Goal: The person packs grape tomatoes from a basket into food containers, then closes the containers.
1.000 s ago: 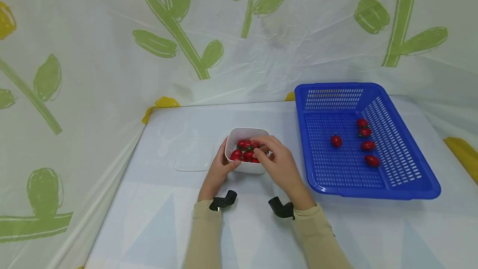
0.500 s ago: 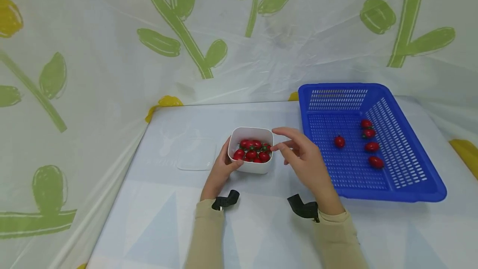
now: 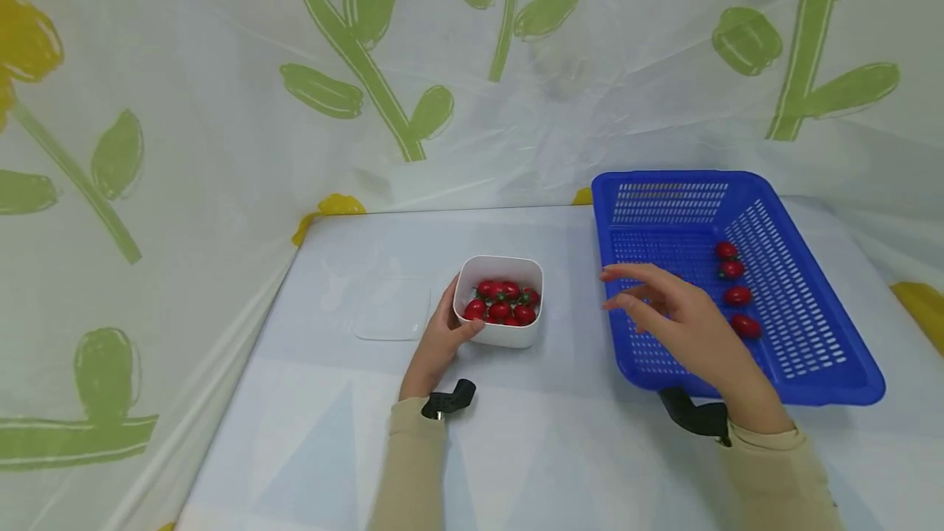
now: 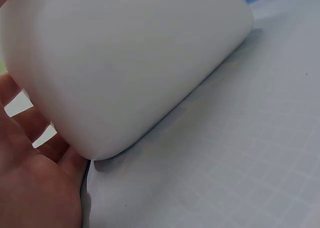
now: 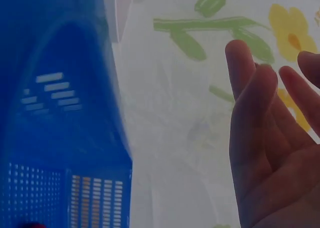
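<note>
On the table, a small white plastic box (image 3: 510, 338) holds several cherry tomatoes (image 3: 500, 312). My left hand (image 3: 433, 351) grips its left side, thumb over the front rim; in the left wrist view the fingers (image 4: 35, 123) lie along its wall. Over the left part of a blue perforated basket (image 3: 660, 240), my right hand (image 3: 689, 324) hovers with loosely bent fingers and nothing between them. More cherry tomatoes (image 3: 737, 295) lie in a row along the basket's right side. The right hand covers another part of the basket floor.
Left of the box lies a clear, flat plastic lid (image 3: 391, 314). The table has a pale patterned cover (image 3: 560, 433), and a plant-printed sheet (image 3: 221, 105) hangs behind and at the left.
My right hand has left the tomatoes in the white box and moved right, over the blue basket. The left hand keeps its grip on the box.
</note>
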The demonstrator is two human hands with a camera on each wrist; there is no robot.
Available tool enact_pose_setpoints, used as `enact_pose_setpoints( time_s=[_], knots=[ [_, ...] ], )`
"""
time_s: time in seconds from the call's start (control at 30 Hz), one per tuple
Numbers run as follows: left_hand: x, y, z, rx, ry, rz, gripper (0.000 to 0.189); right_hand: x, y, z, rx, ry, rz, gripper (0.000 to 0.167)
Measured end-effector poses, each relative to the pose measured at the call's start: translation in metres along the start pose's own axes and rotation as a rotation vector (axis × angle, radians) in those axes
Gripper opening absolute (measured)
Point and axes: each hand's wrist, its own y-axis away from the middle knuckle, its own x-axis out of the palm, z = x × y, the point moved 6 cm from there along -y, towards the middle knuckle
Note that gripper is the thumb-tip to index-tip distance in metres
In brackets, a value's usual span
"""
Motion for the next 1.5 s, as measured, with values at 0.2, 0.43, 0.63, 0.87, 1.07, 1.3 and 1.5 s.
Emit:
enact_pose_setpoints(
  time_s=[0.2, 0.43, 0.63, 0.87, 1.07, 1.3, 1.5],
  knots=[
    [0.0, 0.001, -0.001, -0.004, -0.014, -0.003, 0.074, -0.028, 0.005, -0.011, 0.0, 0.061, 0.053, 0.036],
    [0.001, 0.001, -0.003, -0.015, -0.009, -0.007, 0.074, -0.054, 0.006, -0.031, 0.063, 0.121, 0.099, 0.035],
    [0.005, 0.006, -0.013, -0.044, -0.007, 0.006, 0.073, -0.067, 0.011, -0.057, 0.207, 0.173, 0.175, 0.037],
    [0.008, 0.012, -0.026, -0.022, -0.03, 0.017, 0.073, -0.084, 0.008, -0.073, 0.226, 0.23, 0.226, 0.036],
    [0.005, 0.007, -0.018, -0.027, -0.006, 0.009, 0.073, -0.093, 0.005, -0.087, 0.248, 0.255, 0.305, 0.04],
    [0.002, 0.003, -0.005, -0.02, -0.024, -0.003, 0.073, -0.101, 0.01, -0.108, 0.381, 0.238, 0.442, 0.051],
    [0.002, 0.003, -0.004, -0.005, -0.02, 0.0, 0.073, -0.099, 0.015, -0.13, 0.568, 0.1, 0.557, 0.061]
  ],
)
